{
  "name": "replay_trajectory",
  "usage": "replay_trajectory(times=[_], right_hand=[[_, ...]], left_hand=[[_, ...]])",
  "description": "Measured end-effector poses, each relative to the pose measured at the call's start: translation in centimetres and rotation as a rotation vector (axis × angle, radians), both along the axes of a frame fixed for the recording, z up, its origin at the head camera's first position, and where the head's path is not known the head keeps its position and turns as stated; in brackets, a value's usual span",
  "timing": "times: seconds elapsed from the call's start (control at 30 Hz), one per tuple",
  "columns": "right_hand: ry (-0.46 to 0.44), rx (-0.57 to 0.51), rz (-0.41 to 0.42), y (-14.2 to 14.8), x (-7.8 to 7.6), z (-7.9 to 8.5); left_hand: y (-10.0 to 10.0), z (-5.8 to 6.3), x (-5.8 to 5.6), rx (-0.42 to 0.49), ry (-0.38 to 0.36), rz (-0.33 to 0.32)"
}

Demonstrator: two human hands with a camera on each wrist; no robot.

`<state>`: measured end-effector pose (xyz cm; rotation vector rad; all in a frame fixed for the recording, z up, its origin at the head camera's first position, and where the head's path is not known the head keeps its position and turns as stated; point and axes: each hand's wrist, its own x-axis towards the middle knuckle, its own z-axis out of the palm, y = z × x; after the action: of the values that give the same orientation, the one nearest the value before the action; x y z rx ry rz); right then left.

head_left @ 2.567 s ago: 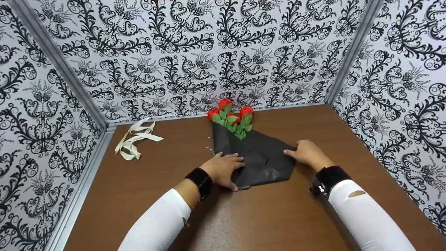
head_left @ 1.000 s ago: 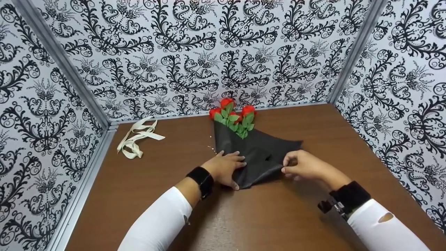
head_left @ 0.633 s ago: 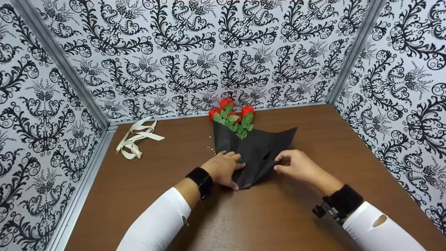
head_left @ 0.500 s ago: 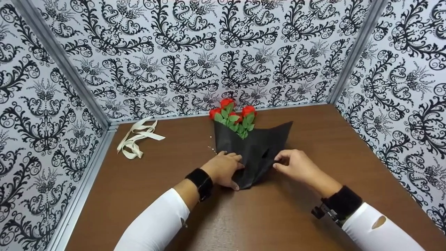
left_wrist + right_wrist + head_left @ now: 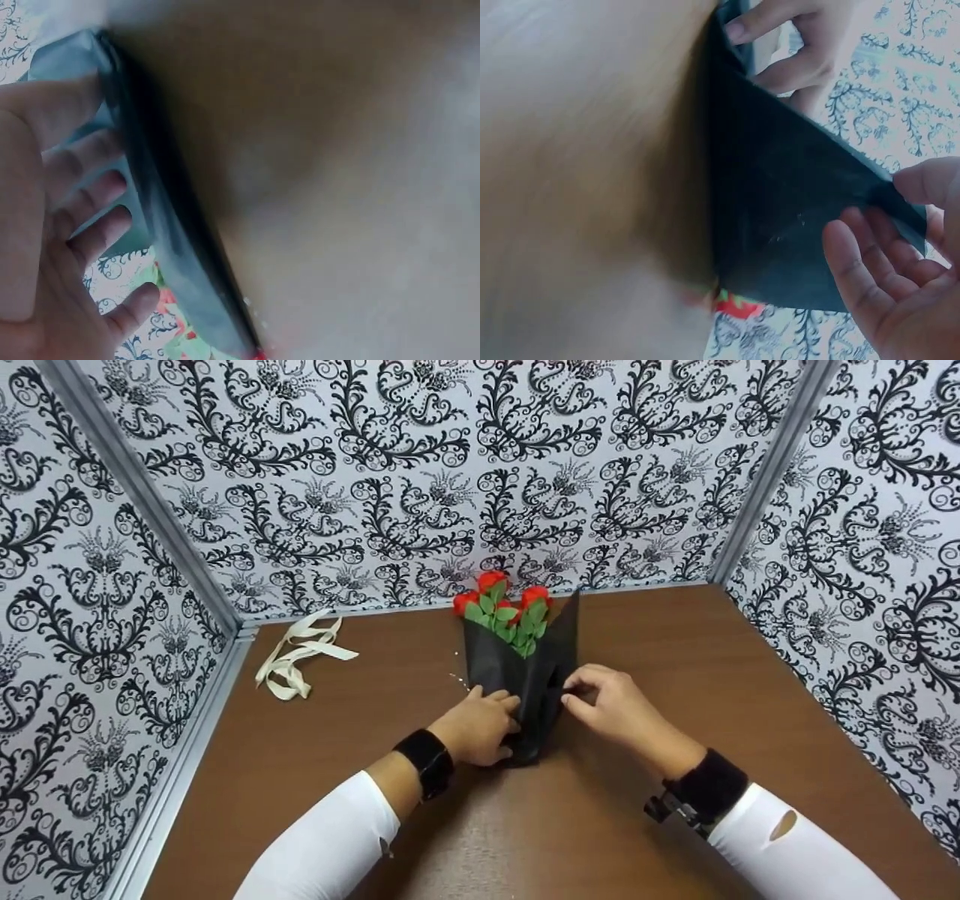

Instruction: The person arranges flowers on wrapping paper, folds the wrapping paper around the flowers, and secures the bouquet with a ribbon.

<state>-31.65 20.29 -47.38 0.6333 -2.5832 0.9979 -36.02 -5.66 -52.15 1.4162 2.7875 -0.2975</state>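
Several red artificial-looking roses [image 5: 491, 580] with green leaves stick out of the top of black wrapping paper [image 5: 499, 664] on the table. My left hand [image 5: 480, 726] rests on the left part of the paper, its fingers spread and fairly straight. The right hand [image 5: 611, 703] pinches the paper's free edge between thumb and fingers. In the right wrist view that raised flap of paper [image 5: 787, 217] stands up from the table, and the right thumb [image 5: 922, 182] lies on its edge. The stems are hidden inside the paper.
A loose cream ribbon [image 5: 300, 656] lies on the brown table [image 5: 375, 690] at the back left. Small white bits [image 5: 459, 679] lie just left of the paper. Patterned walls [image 5: 420, 510] enclose the back and both sides.
The right hand has taken hold of the paper's right side and brought it up and leftward over the bundle. The left hand has stayed pressing on the paper.
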Motion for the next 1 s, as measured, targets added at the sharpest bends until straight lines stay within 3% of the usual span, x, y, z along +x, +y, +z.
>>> replay_trajectory(times=[0.33, 0.67, 0.83, 1.0], right_hand=[[0.024, 0.023, 0.046, -2.8, -1.3, 2.0], [0.071, 0.078, 0.117, -6.6, -3.1, 1.6], [0.093, 0.14, 0.145, -9.3, -4.2, 0.9], [0.093, 0.217, 0.201, -12.2, -5.2, 0.3]], left_hand=[[-0.1, 0.2, 0.9, -0.006, 0.058, -0.021], [-1.5, 0.0, 2.4, -0.061, 0.094, -0.042], [-2.4, -0.4, 3.4, -0.085, 0.053, -0.032], [-2.7, -0.2, 4.5, -0.122, -0.059, 0.057]])
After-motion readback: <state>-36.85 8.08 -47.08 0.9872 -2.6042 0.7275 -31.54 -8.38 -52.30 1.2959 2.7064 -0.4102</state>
